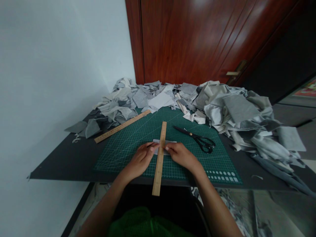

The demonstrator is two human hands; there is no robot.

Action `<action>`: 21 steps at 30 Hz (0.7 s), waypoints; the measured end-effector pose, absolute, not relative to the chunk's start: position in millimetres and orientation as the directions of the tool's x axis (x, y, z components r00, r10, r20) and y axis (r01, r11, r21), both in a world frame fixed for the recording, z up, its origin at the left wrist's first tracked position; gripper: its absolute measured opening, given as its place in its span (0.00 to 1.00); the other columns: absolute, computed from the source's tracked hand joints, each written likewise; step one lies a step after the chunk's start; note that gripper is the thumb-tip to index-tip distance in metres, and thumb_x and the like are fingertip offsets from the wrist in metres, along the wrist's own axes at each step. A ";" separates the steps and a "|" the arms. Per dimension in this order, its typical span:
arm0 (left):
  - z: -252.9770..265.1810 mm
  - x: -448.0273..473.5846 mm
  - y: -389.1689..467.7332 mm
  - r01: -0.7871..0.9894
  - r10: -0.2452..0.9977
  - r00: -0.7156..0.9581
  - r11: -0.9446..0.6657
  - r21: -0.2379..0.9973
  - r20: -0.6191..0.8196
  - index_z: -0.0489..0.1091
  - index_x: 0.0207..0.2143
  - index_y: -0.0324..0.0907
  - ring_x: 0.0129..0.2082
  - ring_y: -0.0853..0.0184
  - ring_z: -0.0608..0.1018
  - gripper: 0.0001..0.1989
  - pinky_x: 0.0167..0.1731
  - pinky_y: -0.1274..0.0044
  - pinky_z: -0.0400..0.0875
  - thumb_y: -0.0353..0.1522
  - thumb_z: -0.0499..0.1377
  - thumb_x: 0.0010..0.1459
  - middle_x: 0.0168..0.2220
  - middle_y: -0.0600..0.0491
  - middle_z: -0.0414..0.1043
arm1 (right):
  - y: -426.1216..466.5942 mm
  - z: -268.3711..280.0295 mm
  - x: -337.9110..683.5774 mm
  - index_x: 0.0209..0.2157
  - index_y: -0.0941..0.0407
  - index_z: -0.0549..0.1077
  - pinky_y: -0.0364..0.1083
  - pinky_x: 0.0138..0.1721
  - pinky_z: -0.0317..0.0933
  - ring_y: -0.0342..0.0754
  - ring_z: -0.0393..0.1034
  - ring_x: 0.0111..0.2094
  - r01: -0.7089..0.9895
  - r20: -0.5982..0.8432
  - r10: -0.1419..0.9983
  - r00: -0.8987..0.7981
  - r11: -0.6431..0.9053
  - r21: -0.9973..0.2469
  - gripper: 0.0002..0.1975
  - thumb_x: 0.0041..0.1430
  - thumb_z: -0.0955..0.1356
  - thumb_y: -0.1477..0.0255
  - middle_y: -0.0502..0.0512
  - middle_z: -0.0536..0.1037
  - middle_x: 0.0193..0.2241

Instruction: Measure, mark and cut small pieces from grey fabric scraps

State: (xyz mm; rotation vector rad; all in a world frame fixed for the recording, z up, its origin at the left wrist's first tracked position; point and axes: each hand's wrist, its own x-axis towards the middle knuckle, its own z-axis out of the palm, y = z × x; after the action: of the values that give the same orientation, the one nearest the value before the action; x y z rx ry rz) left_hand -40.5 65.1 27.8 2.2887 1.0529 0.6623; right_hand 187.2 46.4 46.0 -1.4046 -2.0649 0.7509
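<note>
A wooden ruler (159, 164) lies lengthwise across a small light-grey fabric piece (170, 152) on a green cutting mat (128, 154). Its near end sticks out past the table's front edge. My left hand (142, 159) rests at the ruler's left side, fingers stretched out over the fabric and reaching the ruler. On the other side, my right hand (181, 154) is closed, thumb and fingertips together at the fabric beside the ruler. Whatever sits between those fingertips is too small to make out. Black-handled scissors (197, 137) lie on the mat, right of the ruler's far end.
A second wooden ruler (123, 125) lies slanted across the mat's far left edge. Heaped grey fabric scraps (158, 100) run along the back, with a taller pile (237, 108) at right. The dark table (61, 161) meets a white wall (61, 65); a brown door (185, 39) stands behind.
</note>
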 end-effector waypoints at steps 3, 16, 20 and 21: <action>26.2 -47.3 69.0 0.448 0.845 0.512 -0.415 0.792 0.154 0.67 0.63 0.44 0.64 0.61 0.70 0.34 0.64 0.62 0.64 0.41 0.28 0.75 0.64 0.49 0.69 | 50.4 44.3 189.9 0.27 0.57 0.74 0.43 0.33 0.54 0.45 0.67 0.28 0.642 0.104 0.931 -0.350 0.320 -0.697 0.15 0.65 0.62 0.81 0.47 0.72 0.24; 23.6 -40.9 74.5 0.456 0.723 0.604 -0.659 0.598 0.336 0.79 0.43 0.46 0.52 0.62 0.75 0.16 0.55 0.65 0.72 0.26 0.51 0.68 0.48 0.52 0.78 | 50.9 43.3 193.5 0.27 0.57 0.75 0.42 0.31 0.53 0.44 0.65 0.27 0.606 0.091 0.926 -0.366 0.311 -0.732 0.15 0.67 0.62 0.78 0.46 0.70 0.22; 20.0 -41.9 77.5 0.437 0.679 0.635 -0.709 0.554 0.368 0.78 0.47 0.46 0.52 0.61 0.74 0.18 0.53 0.65 0.73 0.22 0.52 0.66 0.48 0.51 0.78 | 54.2 41.5 200.7 0.36 0.57 0.80 0.43 0.35 0.58 0.46 0.68 0.31 0.550 0.059 0.921 -0.385 0.280 -0.787 0.14 0.69 0.62 0.74 0.49 0.78 0.29; 18.7 -42.0 78.4 0.435 0.673 0.639 -0.716 0.546 0.373 0.78 0.48 0.47 0.52 0.61 0.75 0.19 0.52 0.64 0.74 0.22 0.52 0.65 0.48 0.51 0.78 | 54.8 41.1 202.8 0.39 0.57 0.81 0.44 0.37 0.60 0.47 0.69 0.33 0.523 0.063 0.922 -0.382 0.272 -0.808 0.14 0.69 0.62 0.73 0.50 0.79 0.32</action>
State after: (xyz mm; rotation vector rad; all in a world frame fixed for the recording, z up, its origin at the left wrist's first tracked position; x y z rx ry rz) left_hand -42.0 78.4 18.7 2.4531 0.8753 0.7954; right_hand 202.8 54.8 41.1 -1.2976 -2.0111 0.9724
